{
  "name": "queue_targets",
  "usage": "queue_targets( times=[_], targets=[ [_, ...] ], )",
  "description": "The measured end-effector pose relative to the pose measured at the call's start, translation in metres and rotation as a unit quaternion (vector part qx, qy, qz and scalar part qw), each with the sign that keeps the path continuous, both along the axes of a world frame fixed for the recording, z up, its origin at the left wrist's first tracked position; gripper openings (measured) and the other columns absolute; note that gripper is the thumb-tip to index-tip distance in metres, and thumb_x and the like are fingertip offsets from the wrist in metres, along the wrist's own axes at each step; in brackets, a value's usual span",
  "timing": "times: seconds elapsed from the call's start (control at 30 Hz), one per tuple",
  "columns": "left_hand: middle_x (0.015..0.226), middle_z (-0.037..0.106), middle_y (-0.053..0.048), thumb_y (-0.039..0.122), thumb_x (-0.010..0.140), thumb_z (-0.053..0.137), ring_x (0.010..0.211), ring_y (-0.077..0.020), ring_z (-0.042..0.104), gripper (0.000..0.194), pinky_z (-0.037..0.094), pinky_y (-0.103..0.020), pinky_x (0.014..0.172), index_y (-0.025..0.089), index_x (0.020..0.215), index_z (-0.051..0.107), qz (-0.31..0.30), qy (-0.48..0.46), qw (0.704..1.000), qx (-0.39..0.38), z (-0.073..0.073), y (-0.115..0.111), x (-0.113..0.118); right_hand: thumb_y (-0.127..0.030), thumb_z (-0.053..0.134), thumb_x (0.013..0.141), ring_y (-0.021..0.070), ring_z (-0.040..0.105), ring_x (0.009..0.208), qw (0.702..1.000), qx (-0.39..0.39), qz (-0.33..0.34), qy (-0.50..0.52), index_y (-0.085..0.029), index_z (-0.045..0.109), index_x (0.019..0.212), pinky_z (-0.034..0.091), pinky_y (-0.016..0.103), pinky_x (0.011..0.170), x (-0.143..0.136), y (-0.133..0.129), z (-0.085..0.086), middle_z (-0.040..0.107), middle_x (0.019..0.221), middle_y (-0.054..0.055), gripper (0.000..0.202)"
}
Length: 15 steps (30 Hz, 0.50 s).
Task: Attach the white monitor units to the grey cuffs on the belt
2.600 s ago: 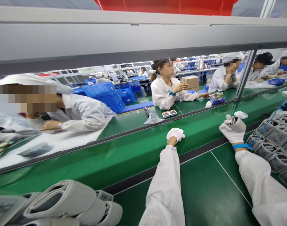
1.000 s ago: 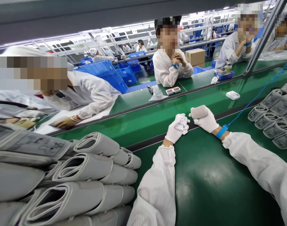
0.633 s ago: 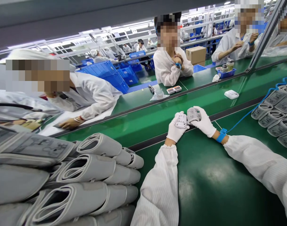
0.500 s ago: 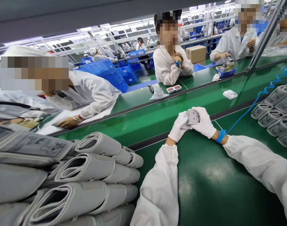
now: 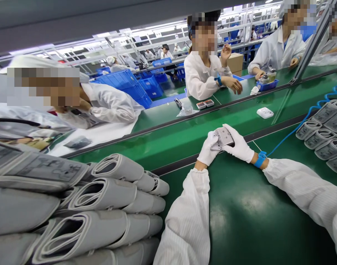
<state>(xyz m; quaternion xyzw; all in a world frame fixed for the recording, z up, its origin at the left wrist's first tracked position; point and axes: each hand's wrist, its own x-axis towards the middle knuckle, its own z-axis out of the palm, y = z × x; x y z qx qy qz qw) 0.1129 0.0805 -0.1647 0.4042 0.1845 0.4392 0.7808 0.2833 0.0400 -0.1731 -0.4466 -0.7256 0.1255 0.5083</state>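
Observation:
Both my hands wear white gloves and meet over the far edge of the green table. Between them is a small grey-and-white plastic device housing (image 5: 225, 137), its grey face with dark spots turned up. My left hand (image 5: 207, 150) is closed on its left side, and my right hand (image 5: 240, 148) grips its right side. The gloves hide the housing's edges. A blue wrist strap (image 5: 260, 159) sits on my right wrist, its coiled cord running up to the right. Beyond my hands, a similar white plastic unit (image 5: 264, 112) lies on the green conveyor belt.
Rolled grey cuffs (image 5: 102, 195) are stacked at my left, and more rolled cuffs (image 5: 327, 138) stand at the right. Across the belt (image 5: 124, 147) several co-workers sit at a green bench. A blue tray (image 5: 267, 85) with bottles and two small units (image 5: 205, 104) rest there.
The housing has tilted slightly in my hands. On the belt the white unit has shifted a little left. The co-worker opposite has unfolded their arms, and the left one has drawn a hand back.

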Motion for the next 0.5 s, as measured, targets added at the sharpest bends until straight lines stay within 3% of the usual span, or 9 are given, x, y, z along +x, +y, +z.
queue_targets(
  times=[0.1,0.3,0.4,0.5],
  targets=[
    [0.108,0.070,-0.006,0.043,0.089,0.073,0.082,-0.0182,0.068,0.034,0.054,-0.026,0.060,0.021,0.113,0.062,0.004,0.007,0.999,-0.035,-0.001,0.002,0.001,-0.039,0.072,0.084,0.0354,0.049,0.140,0.999,0.017,-0.006,0.026,-0.024,0.040,0.155,0.042,0.055,0.119,0.000,0.005,-0.006,0.049,0.151,0.015,0.079],
    [0.116,0.068,-0.006,0.053,0.094,0.063,0.066,-0.0149,0.064,0.046,0.043,-0.024,0.044,0.028,0.131,0.053,-0.001,0.026,0.998,-0.059,0.006,0.006,-0.005,-0.033,0.074,0.081,0.0357,0.051,0.133,0.988,0.058,-0.137,0.041,-0.022,0.047,0.147,0.046,0.055,0.114,0.002,0.013,-0.013,0.049,0.137,0.016,0.073],
    [0.095,0.068,-0.003,0.076,0.090,0.055,0.051,-0.0149,0.059,0.067,0.032,-0.023,0.034,0.030,0.139,0.046,-0.015,0.069,0.996,-0.054,0.010,0.009,-0.012,-0.033,0.077,0.076,0.0375,0.051,0.131,0.987,0.059,-0.152,0.001,-0.019,0.050,0.146,0.045,0.056,0.115,0.003,0.014,-0.010,0.050,0.133,0.017,0.076],
    [0.075,0.063,-0.002,0.091,0.083,0.047,0.040,-0.0140,0.052,0.082,0.027,-0.023,0.030,0.023,0.130,0.055,-0.050,0.132,0.989,-0.037,0.013,0.011,-0.019,-0.032,0.079,0.074,0.0373,0.054,0.129,0.991,0.053,-0.111,-0.053,-0.018,0.049,0.149,0.047,0.055,0.112,0.001,0.012,-0.009,0.052,0.134,0.018,0.082]
  ],
)
